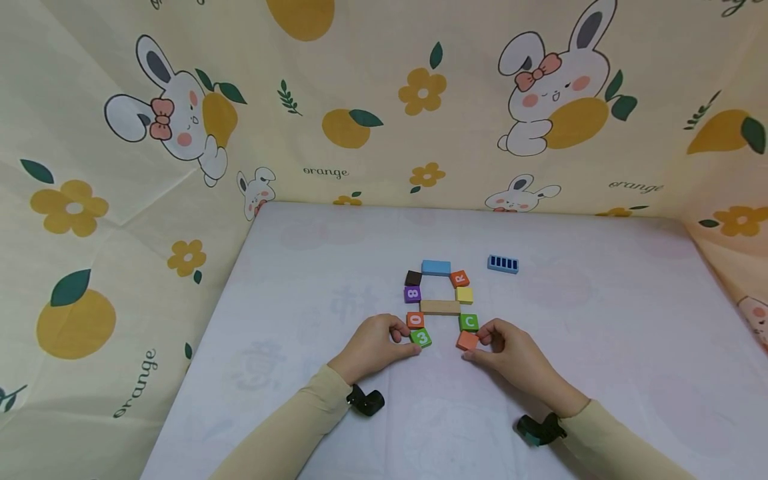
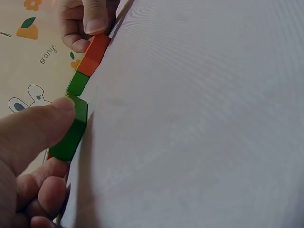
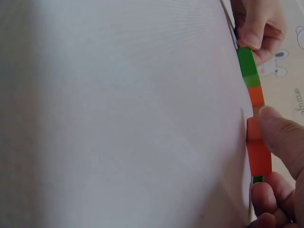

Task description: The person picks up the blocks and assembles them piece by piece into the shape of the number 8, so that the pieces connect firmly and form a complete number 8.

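My left hand [image 1: 379, 342] pinches a green block [image 1: 421, 337] marked with a white 3, thumb at its near edge and fingers at its far left. Opposite, a plain orange block [image 1: 467, 341] lies tilted between the thumb and fingers of my right hand [image 1: 510, 353]. Behind the green block sits an orange block [image 1: 415, 320] with a white 0. A green block [image 1: 469, 323] marked C stands behind the plain orange one. In the left wrist view the thumb presses the green block's [image 2: 71, 135] side; the right wrist view shows the other thumb against the orange block [image 3: 260, 159].
A tan bar [image 1: 440, 307] joins the two columns. Farther back are purple [image 1: 412, 294], dark brown [image 1: 413, 278], yellow [image 1: 465, 295] and orange R [image 1: 459, 279] blocks, with a blue bar [image 1: 436, 268] across the top. A slotted blue block [image 1: 503, 264] lies apart at back right.
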`<action>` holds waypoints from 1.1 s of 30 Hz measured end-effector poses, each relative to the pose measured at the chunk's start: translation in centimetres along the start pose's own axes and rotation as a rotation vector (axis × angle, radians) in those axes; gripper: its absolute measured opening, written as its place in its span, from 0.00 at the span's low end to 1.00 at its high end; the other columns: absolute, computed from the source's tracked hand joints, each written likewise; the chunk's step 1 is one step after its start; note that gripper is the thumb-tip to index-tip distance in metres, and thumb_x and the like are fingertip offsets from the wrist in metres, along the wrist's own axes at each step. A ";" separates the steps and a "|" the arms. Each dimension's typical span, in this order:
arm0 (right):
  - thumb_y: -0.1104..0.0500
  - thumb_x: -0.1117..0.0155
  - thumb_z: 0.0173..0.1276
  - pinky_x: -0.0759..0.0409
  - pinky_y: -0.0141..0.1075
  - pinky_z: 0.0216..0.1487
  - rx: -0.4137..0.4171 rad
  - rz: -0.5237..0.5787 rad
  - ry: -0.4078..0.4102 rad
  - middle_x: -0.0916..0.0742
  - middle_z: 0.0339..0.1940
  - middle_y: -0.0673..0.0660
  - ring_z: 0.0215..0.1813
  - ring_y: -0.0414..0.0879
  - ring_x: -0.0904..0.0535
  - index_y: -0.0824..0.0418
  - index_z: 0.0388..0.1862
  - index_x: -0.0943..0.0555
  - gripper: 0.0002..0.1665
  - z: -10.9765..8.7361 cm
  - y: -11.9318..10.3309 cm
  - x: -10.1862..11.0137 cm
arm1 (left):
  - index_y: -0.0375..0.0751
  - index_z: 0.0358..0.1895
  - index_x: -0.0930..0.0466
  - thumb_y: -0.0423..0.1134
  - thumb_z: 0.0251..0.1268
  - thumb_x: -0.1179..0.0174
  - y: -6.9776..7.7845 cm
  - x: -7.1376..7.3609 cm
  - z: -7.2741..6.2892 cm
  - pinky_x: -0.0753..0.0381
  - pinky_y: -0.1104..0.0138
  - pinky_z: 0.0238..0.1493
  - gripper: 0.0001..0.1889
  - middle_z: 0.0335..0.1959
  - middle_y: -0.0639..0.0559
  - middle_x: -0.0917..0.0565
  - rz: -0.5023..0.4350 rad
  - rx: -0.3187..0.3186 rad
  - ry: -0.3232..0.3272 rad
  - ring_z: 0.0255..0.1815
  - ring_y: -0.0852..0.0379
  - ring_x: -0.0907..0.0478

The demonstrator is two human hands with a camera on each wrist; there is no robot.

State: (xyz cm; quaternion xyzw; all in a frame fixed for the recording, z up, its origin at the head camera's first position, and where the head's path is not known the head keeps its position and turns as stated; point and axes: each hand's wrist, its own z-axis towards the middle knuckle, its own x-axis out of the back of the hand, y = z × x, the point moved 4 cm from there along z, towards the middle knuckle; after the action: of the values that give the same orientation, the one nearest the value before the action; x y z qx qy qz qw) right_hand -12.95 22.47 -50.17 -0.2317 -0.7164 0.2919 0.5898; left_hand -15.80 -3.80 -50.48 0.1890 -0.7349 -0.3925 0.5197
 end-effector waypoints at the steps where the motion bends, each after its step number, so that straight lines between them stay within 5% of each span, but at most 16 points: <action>1: 0.39 0.24 0.50 0.34 0.35 0.28 -0.002 0.006 -0.005 0.25 0.28 0.52 0.32 0.46 0.32 0.56 0.40 0.23 0.29 0.0 0.1 0.0 | 0.48 0.37 0.18 0.54 0.51 0.27 0.0 0.0 0.0 0.29 0.67 0.32 0.17 0.27 0.58 0.24 0.001 0.002 0.000 0.29 0.61 0.30; 9: 0.38 0.27 0.54 0.30 0.33 0.31 -0.022 0.052 0.013 0.22 0.33 0.53 0.36 0.49 0.29 0.57 0.45 0.23 0.30 1.4 1.2 2.1 | 0.48 0.38 0.18 0.55 0.51 0.28 -0.2 -0.1 0.0 0.29 0.67 0.31 0.18 0.28 0.58 0.24 -0.007 0.020 -0.007 0.29 0.60 0.30; 20: 0.31 0.38 0.60 0.28 0.43 0.45 -0.100 0.076 0.120 0.25 0.57 0.61 0.53 0.56 0.31 0.58 0.66 0.33 0.45 7.2 4.4 7.7 | 0.48 0.38 0.18 0.55 0.51 0.27 -0.3 -0.1 0.0 0.30 0.68 0.31 0.18 0.28 0.59 0.24 -0.007 0.019 -0.011 0.29 0.61 0.30; 33: 0.33 0.41 0.65 0.28 0.54 0.54 -0.143 0.069 0.118 0.31 0.65 0.66 0.59 0.61 0.32 0.57 0.74 0.39 0.47 10.0 5.8 8.1 | 0.49 0.39 0.17 0.54 0.51 0.27 -0.3 -0.2 0.0 0.29 0.68 0.30 0.18 0.28 0.59 0.24 -0.014 0.019 -0.015 0.29 0.61 0.30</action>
State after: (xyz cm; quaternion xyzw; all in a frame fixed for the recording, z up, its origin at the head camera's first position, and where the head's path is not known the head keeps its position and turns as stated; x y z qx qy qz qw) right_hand -24.41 30.68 -49.73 -0.3147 -0.6912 0.2460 0.6023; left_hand -15.74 -3.85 -50.81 0.1962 -0.7411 -0.3905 0.5097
